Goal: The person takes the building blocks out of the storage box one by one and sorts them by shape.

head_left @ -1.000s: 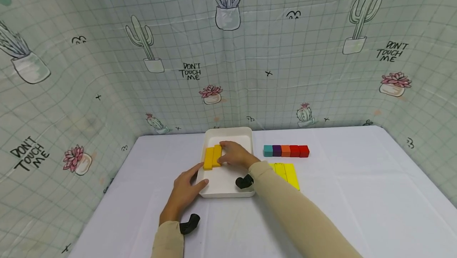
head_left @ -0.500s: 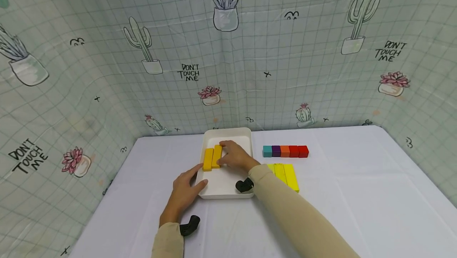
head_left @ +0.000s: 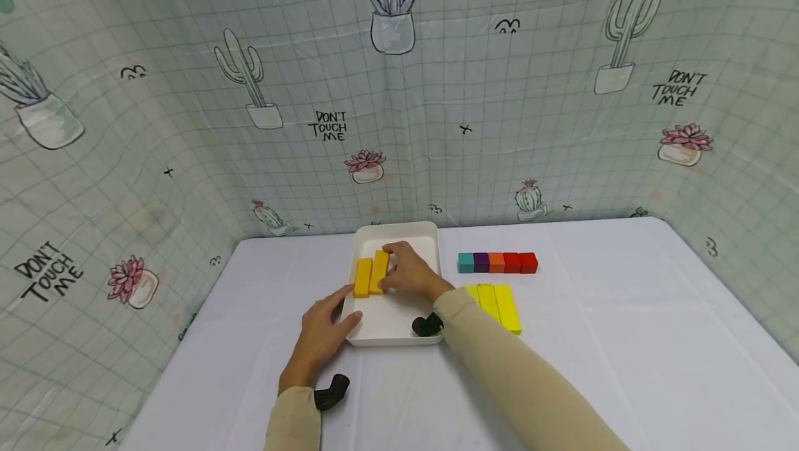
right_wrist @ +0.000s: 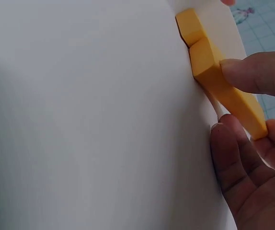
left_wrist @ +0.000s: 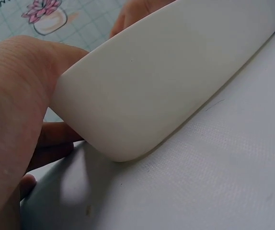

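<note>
In the head view, a white tray (head_left: 387, 322) lies on the table with two yellow blocks in its left half. My right hand (head_left: 408, 274) pinches the right-hand block (head_left: 377, 273) lengthwise, thumb at the near end and a finger at the far end. The other block (head_left: 363, 277) lies just left of it, by the tray's left wall. In the right wrist view, the near ends of the held block (right_wrist: 231, 91) and its neighbour (right_wrist: 191, 26) meet. My left hand (head_left: 321, 329) grips the tray's left side, thumb over the rim and fingers outside the wall.
Right of the tray stands a row of coloured cubes (head_left: 496, 263): teal, purple, orange and red. Nearer me lie several bright yellow sticks (head_left: 502, 307), side by side and partly behind my right sleeve (head_left: 487, 340). A patterned cloth (head_left: 424, 104) hangs behind the table.
The block in my right hand has turned slightly, and a narrow gap shows between its far end and the other block. My left hand stays on the tray; the head view shifts a little.
</note>
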Motion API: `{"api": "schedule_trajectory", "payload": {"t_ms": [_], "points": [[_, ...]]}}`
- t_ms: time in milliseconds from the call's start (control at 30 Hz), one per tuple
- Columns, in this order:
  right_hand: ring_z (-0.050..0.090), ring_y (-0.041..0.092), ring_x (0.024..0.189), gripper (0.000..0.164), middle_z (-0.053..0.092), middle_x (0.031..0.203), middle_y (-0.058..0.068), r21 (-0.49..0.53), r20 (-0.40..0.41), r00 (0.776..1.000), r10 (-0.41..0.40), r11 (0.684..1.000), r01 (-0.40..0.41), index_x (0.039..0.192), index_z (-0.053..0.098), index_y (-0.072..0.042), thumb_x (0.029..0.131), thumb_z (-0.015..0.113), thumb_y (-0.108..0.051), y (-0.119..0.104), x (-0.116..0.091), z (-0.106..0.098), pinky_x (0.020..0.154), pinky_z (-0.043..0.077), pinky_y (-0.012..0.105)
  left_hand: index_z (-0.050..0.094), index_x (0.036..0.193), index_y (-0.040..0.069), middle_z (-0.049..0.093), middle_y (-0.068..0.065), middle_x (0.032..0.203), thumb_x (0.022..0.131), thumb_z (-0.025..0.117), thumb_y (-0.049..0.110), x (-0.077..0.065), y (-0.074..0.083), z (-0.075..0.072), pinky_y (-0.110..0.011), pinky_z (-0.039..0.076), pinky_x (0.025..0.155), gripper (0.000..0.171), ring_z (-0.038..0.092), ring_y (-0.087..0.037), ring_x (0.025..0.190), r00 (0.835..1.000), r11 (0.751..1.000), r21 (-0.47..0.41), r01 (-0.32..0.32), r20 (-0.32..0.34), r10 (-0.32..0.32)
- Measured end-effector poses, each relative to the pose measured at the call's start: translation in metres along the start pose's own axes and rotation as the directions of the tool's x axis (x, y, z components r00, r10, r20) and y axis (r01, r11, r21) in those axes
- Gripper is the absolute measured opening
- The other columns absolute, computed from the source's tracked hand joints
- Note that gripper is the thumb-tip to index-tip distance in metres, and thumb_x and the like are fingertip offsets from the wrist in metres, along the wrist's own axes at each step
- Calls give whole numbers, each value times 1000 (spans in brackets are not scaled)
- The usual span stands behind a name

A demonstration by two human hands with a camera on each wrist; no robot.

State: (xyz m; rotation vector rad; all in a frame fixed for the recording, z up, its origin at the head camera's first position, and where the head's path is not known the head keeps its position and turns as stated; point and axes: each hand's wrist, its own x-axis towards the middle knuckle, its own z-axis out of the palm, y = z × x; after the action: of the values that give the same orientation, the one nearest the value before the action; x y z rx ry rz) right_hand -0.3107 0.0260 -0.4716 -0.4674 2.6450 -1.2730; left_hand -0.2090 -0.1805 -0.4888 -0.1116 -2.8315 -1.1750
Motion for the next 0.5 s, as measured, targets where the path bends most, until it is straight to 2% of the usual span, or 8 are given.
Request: {"api": "schedule_trajectory", "payload": {"t_ms": [100, 233, 500], "points": [[56, 19, 93, 77, 43, 136, 13, 21, -4, 1000, 20, 1000, -19, 147, 42, -7, 83, 81, -19, 0, 1, 0, 89, 51, 31, 53, 147, 25, 52, -7, 148, 91, 70, 30, 1, 0, 0, -64, 29, 111, 58, 44, -36, 136, 1000, 1000, -2, 5, 0, -5], [54, 20, 93, 77, 50, 121, 12, 55, 1, 1000, 28, 998, -28, 145, 39, -5, 82, 82, -17, 1, 1, 1, 90, 51, 32, 53, 147, 25, 52, -8, 149, 91, 70, 30, 1, 0, 1, -63, 29, 112, 59, 43, -36, 137, 1000, 1000, 3, 12, -2, -12], [57, 22, 89, 77, 58, 105, 10, 164, 4, 1000, 17, 986, -17, 143, 36, -5, 81, 81, -11, 2, -1, -2, 86, 53, 34, 54, 147, 23, 53, -8, 147, 91, 69, 30, 1, 1, 1, -62, 29, 112, 58, 45, -36, 135, 1000, 1000, 11, -10, -12, 10]]}}
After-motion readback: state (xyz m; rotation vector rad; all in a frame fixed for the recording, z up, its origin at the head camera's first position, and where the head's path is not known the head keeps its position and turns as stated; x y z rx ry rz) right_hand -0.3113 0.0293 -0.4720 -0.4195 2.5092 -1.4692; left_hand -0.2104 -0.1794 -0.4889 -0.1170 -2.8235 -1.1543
